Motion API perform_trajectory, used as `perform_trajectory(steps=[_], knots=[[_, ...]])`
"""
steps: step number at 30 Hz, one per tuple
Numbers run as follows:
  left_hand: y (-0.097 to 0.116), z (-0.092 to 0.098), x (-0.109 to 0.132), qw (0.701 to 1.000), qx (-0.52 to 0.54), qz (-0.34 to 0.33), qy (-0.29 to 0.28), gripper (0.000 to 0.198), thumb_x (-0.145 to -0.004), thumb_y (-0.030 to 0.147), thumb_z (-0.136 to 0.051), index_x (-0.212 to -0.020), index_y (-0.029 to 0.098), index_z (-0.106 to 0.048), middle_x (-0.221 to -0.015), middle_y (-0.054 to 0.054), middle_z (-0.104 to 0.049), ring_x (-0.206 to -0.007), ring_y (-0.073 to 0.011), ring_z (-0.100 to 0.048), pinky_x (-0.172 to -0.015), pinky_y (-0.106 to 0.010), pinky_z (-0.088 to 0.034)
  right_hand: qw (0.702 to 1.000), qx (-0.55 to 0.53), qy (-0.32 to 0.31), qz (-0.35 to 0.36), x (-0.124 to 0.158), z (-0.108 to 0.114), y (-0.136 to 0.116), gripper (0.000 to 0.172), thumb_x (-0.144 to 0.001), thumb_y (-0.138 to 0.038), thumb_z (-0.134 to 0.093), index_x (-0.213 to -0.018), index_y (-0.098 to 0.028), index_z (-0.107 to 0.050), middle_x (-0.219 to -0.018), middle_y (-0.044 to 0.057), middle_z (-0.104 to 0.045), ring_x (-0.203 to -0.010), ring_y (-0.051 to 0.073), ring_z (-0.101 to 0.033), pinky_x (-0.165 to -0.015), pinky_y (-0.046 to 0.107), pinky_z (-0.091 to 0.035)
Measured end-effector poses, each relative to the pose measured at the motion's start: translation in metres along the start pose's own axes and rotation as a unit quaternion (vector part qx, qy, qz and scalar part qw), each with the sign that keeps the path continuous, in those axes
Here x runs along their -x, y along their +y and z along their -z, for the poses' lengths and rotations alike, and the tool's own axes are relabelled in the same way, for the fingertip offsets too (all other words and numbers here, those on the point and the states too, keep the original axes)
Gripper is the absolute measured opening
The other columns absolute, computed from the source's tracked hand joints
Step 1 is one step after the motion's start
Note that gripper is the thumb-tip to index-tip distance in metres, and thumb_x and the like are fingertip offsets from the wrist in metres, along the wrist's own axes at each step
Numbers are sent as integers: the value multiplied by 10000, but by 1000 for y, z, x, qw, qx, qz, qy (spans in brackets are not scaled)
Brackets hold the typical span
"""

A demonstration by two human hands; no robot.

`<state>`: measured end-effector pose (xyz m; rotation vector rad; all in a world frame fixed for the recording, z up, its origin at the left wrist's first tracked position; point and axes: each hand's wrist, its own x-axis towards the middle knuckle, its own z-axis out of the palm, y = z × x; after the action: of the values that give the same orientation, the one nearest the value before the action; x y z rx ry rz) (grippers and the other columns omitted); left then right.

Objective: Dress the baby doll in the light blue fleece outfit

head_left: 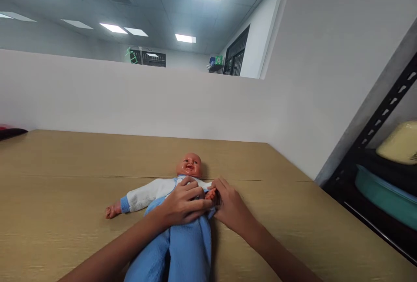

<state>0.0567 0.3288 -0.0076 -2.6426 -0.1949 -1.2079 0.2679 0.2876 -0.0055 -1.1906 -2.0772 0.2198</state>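
A baby doll [190, 165] lies on its back on the wooden table, head pointing away from me. It wears a fuzzy outfit [190, 247] with blue legs and white sleeves ending in blue cuffs. One arm [148, 193] stretches out to the left, its plastic hand bare. My left hand [186, 201] lies across the doll's chest, fingers bent round the clothing beside the doll's other hand [211, 195]. On the right side, my right hand [228, 201] pinches the sleeve by that small hand. My fingers partly hide the cuff there.
The wooden table [81, 156] runs back to a low white partition wall [146, 104]. At the right, a black metal rack [374, 130] holds a teal tub [384, 195] and a pale yellow wrapped item [400, 143]. A dark object [11, 134] sits at the far left edge.
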Motion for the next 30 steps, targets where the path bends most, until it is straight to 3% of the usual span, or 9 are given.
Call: perform_trajectory(steps=[6,9,13,17,20,24,27,30], knots=[[3,0,-4,997,48,42,-44,196,-1026,243,-517,-1072,257,-706,-841,-22,-695,-764,-174,-573,-857,-392,-419,997,-56,-61,10,3,9,0,422,-635,19,-587,-959,-239,-508,-1031,8,-534,-935,199,-560,-818,308,-483],[3,3,-11,988,103,112,-29,150,-1003,281,-562,-973,227,-699,-810,-27,-694,-766,-177,-591,-806,-375,-425,987,-126,-100,26,8,17,3,414,-722,-20,-626,-1068,-241,-573,-1172,40,-530,-1092,216,-578,-976,350,-516],[0,12,-24,954,233,182,-52,178,-975,373,-691,-891,217,-707,-843,-31,-733,-826,-181,-629,-808,-333,-455,975,-183,-124,4,19,16,7,462,-876,-262,-735,-1317,-287,-601,-1387,84,-464,-1311,264,-517,-1119,409,-476],[-4,24,-33,912,315,236,-115,217,-1008,412,-652,-975,204,-702,-919,-34,-738,-884,-179,-654,-848,-309,-495,979,-194,-37,-39,27,-3,5,376,-911,-402,-746,-1260,-286,-669,-1342,86,-504,-1325,276,-528,-1170,453,-454],[-9,34,-33,894,339,254,-147,216,-1038,364,-555,-1109,188,-658,-994,-54,-699,-934,-191,-652,-877,-320,-528,986,-163,32,-29,30,-17,1,321,-898,-266,-730,-1217,-269,-689,-1279,88,-535,-1266,263,-573,-1148,448,-485],[-15,46,-31,879,374,224,-194,302,-917,242,-657,-1213,195,-619,-1132,-73,-696,-1055,-227,-674,-957,-350,-554,994,-100,40,2,32,-22,0,518,-793,-29,-636,-1262,-248,-668,-1261,100,-545,-1207,253,-609,-1091,424,-538],[-16,48,-33,872,385,218,-211,270,-927,219,-652,-1197,208,-655,-1169,-78,-731,-1105,-230,-691,-1009,-360,-548,996,-71,48,-1,32,-22,2,565,-770,11,-573,-1263,-252,-661,-1251,98,-566,-1178,257,-625,-1072,438,-553],[-14,45,-34,876,379,237,-183,230,-1000,311,-622,-1197,205,-680,-1186,-93,-741,-1127,-225,-686,-1032,-364,-537,992,-74,99,-6,31,-25,4,548,-792,2,-547,-1267,-258,-627,-1215,90,-597,-1148,252,-642,-1037,424,-570]])
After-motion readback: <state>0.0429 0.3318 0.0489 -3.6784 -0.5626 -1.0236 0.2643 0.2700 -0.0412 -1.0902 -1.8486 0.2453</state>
